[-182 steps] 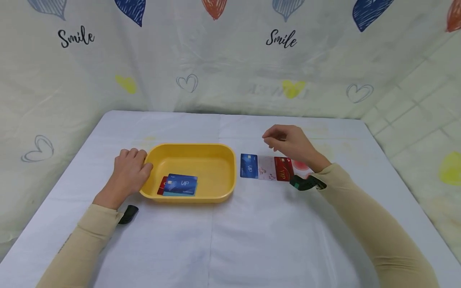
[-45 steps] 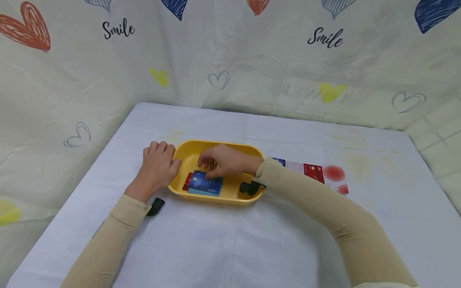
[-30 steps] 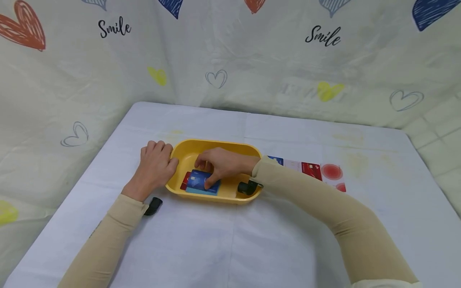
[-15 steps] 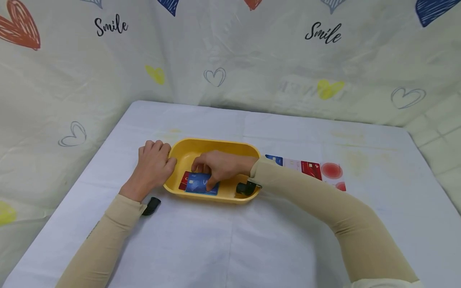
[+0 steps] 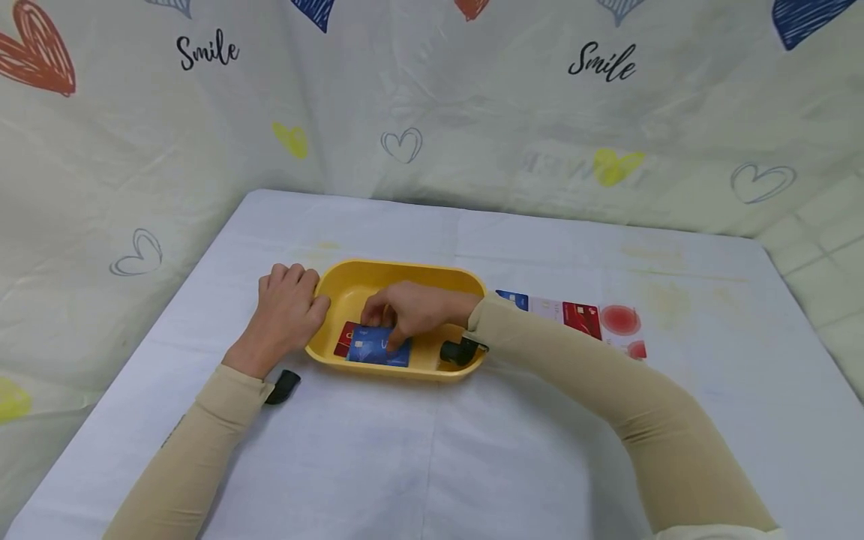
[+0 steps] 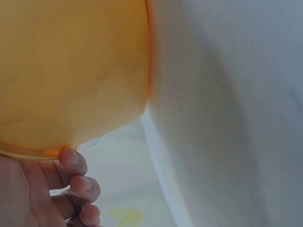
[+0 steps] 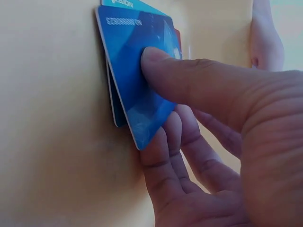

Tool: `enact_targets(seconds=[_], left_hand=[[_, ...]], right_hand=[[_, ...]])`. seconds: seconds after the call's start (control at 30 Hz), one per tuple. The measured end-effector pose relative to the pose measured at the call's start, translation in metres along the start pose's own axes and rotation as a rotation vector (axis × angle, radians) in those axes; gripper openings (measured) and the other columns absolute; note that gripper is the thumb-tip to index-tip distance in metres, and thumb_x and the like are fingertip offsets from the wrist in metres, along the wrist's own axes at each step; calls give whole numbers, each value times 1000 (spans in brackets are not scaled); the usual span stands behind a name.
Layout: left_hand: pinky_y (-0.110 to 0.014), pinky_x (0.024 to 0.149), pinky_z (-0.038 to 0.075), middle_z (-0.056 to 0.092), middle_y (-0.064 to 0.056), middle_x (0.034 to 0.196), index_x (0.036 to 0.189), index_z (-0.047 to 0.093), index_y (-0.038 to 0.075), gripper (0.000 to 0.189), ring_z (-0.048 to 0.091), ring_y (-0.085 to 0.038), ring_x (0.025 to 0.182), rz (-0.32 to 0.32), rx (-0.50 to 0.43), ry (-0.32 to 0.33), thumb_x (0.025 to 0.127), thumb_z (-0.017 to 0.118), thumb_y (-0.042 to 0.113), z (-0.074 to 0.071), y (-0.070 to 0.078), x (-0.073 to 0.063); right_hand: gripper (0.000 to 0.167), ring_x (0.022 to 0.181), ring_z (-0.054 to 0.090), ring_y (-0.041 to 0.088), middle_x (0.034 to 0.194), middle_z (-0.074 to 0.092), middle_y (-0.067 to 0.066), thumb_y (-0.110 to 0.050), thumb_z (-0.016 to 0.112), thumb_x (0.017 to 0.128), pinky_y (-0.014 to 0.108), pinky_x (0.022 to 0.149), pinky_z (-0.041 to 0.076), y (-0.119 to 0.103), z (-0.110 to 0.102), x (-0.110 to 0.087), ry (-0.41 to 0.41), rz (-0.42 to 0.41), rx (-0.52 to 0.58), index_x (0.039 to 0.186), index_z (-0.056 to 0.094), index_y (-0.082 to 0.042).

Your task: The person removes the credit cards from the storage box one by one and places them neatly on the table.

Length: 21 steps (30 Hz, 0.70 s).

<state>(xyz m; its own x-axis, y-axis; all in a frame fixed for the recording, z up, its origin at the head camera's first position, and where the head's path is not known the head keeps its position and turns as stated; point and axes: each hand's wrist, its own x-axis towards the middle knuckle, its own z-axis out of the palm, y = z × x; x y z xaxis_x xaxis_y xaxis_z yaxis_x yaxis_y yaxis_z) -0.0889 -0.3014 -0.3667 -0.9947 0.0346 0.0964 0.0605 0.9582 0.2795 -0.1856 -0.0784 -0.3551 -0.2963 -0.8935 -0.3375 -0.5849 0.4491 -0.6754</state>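
My left hand (image 5: 286, 311) grips the left end of the yellow plastic tray (image 5: 344, 289). In the left wrist view, its curled fingertips (image 6: 71, 157) sit at the tray's rim, below the wall (image 6: 71, 71). Inside the tray, my right hand (image 5: 421, 307) pinches a blue VIP card (image 5: 371, 346). The right wrist view has the thumb (image 7: 158, 61) flat on the card's face and the other fingers at its edge. Beneath it show a light blue card (image 7: 137, 4) and another card edge, apart from the top one at one corner. A red card (image 5: 343, 339) sticks out at left.
Right of the tray lies a row of cards: a blue one (image 5: 514, 300), a pale one (image 5: 545, 307), a red one (image 5: 582, 319) and a white one with red circles (image 5: 621, 321). My right forearm passes over part of it. A white cloth covers the table (image 5: 378, 450).
My right hand has gone from above the row of cards left into the tray. Its thumb has come onto the blue card, which has shifted nearer me over the light blue one. The left hand keeps its grip.
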Motion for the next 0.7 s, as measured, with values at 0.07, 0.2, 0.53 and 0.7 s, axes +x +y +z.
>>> enact_targets(seconds=[0.07, 0.2, 0.53, 0.7], left_hand=[[-50, 87, 28, 49, -14, 92, 101, 56, -1, 28, 37, -36, 101, -2, 4, 1, 98, 41, 23, 0, 0, 0], [-50, 87, 28, 49, -15, 92, 101, 56, -1, 28, 37, -36, 101, -5, 8, 0, 98, 40, 23, 0, 0, 0], [-49, 87, 27, 50, -15, 92, 100, 56, 0, 27, 38, -36, 100, -2, 9, 9, 98, 40, 22, 0, 2, -2], [-48, 86, 27, 50, -15, 92, 99, 56, 0, 27, 38, -36, 99, 3, 11, 20, 98, 40, 21, 1, 2, -2]], right_hand=[[47, 102, 62, 16, 113, 68, 2, -15, 83, 85, 23, 95, 53, 0, 0, 0, -1, 4, 28, 129, 66, -13], [45, 101, 62, 16, 111, 68, 3, -12, 83, 85, 22, 94, 53, 2, -1, -1, -1, 5, 64, 128, 67, -12], [32, 97, 65, 14, 107, 71, 3, -10, 70, 92, 21, 91, 55, 7, -2, -1, 13, -15, 76, 124, 71, -11], [31, 98, 63, 15, 106, 70, 2, -8, 67, 93, 22, 91, 54, 6, -3, -1, 8, 8, 103, 124, 70, -12]])
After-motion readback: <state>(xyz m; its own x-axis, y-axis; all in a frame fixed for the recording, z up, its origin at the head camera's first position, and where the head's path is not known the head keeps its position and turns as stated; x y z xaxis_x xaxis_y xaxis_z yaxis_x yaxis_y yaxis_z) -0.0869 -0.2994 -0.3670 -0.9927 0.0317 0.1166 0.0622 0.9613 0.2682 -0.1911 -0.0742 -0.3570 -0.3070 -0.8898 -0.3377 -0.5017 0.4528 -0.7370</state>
